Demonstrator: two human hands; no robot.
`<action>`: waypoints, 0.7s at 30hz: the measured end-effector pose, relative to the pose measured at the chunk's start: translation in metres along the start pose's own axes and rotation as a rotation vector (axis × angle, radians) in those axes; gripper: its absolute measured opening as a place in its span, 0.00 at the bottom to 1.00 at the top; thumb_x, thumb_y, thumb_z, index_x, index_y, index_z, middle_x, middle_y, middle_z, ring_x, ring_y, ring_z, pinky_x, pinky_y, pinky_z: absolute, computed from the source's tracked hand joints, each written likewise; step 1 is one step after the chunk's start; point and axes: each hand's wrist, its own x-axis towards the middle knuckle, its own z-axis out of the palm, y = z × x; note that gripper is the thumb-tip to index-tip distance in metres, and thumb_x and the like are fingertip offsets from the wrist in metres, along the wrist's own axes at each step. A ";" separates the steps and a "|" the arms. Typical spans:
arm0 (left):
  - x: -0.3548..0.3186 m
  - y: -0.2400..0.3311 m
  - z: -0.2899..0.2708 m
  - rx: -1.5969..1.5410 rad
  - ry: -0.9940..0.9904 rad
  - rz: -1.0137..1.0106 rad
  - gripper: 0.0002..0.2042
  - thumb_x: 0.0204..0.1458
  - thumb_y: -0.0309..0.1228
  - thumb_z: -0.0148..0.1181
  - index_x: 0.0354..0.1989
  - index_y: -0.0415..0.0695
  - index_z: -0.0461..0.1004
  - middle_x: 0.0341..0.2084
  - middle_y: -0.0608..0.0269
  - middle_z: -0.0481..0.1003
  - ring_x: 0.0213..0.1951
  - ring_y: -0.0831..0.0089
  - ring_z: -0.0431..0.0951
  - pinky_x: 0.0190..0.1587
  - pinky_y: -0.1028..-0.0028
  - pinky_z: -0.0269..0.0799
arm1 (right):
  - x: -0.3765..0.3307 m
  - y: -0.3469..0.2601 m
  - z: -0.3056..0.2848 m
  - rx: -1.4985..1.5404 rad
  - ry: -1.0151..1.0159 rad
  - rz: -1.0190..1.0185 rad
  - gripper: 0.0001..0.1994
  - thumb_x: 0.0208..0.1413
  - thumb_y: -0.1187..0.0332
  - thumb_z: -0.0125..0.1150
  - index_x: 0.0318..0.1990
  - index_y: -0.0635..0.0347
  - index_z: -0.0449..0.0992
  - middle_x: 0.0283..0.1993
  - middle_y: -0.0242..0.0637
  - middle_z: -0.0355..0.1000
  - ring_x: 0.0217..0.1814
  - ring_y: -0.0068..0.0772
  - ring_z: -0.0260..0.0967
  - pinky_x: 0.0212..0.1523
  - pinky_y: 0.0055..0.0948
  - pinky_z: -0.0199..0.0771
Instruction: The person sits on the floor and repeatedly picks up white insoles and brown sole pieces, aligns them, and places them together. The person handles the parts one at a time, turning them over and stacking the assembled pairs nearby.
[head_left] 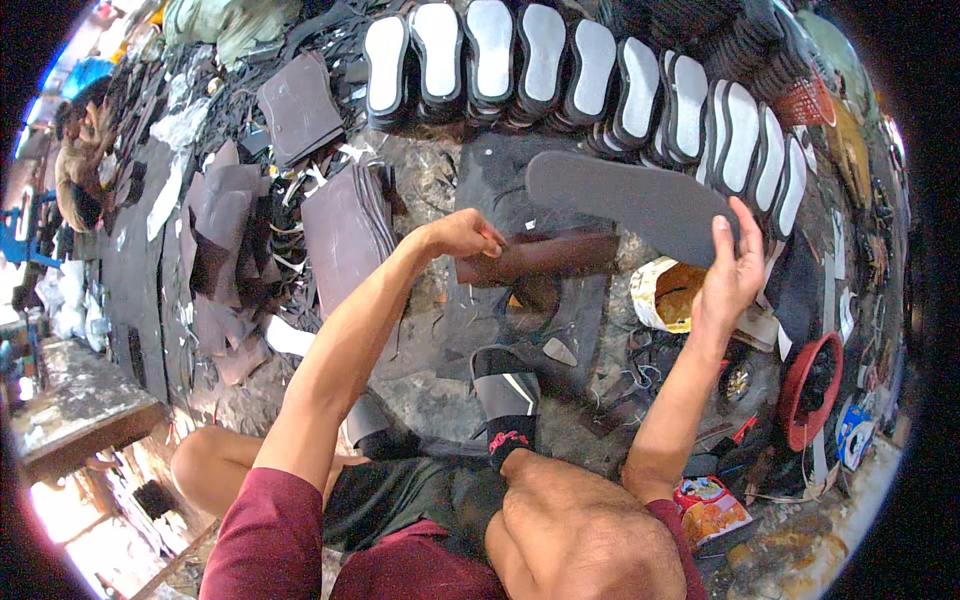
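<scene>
My right hand [732, 270] grips one end of a dark grey shoe sole [620, 198], thumb and fingers at its edge. The sole is held up flat, its other end reaching left over the work surface. My left hand [466, 236] is closed, fingertips pinched together, beside a dark brown sheet [550, 258]. Whether those fingertips hold anything is too small to tell. Beyond the sole, piles of soles with white tops [540, 50] stand in a curved row. Near my right wrist is a white tub [662, 296] with yellowish stuff inside.
Stacked brown sheets [345, 235] lie left of my left forearm, more sheets [225, 240] farther left. A red round basin [810, 390] stands at the right. A red basket [808, 102] is at the far right. Another person [80, 170] sits at the far left.
</scene>
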 end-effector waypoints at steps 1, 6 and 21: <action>-0.010 0.013 0.008 -0.010 -0.051 0.007 0.19 0.50 0.36 0.69 0.49 0.39 0.81 0.39 0.63 0.82 0.39 0.75 0.78 0.44 0.73 0.74 | -0.004 0.012 -0.001 -0.049 -0.038 -0.002 0.15 0.58 0.75 0.62 0.53 0.65 0.77 0.53 0.36 0.75 0.55 0.27 0.69 0.59 0.27 0.65; -0.067 0.014 0.084 -0.931 0.517 -0.020 0.28 0.52 0.34 0.71 0.58 0.31 0.71 0.43 0.53 0.80 0.41 0.69 0.80 0.48 0.71 0.77 | -0.052 0.078 0.008 -0.142 -0.308 0.197 0.15 0.56 0.75 0.62 0.51 0.63 0.78 0.52 0.37 0.76 0.57 0.30 0.70 0.62 0.30 0.64; -0.072 -0.022 0.207 -0.361 1.117 -0.335 0.17 0.52 0.35 0.67 0.46 0.39 0.81 0.33 0.50 0.80 0.31 0.68 0.80 0.38 0.71 0.74 | -0.116 0.160 0.000 -0.170 -0.421 0.465 0.16 0.54 0.77 0.63 0.52 0.65 0.77 0.52 0.37 0.75 0.55 0.28 0.70 0.59 0.27 0.66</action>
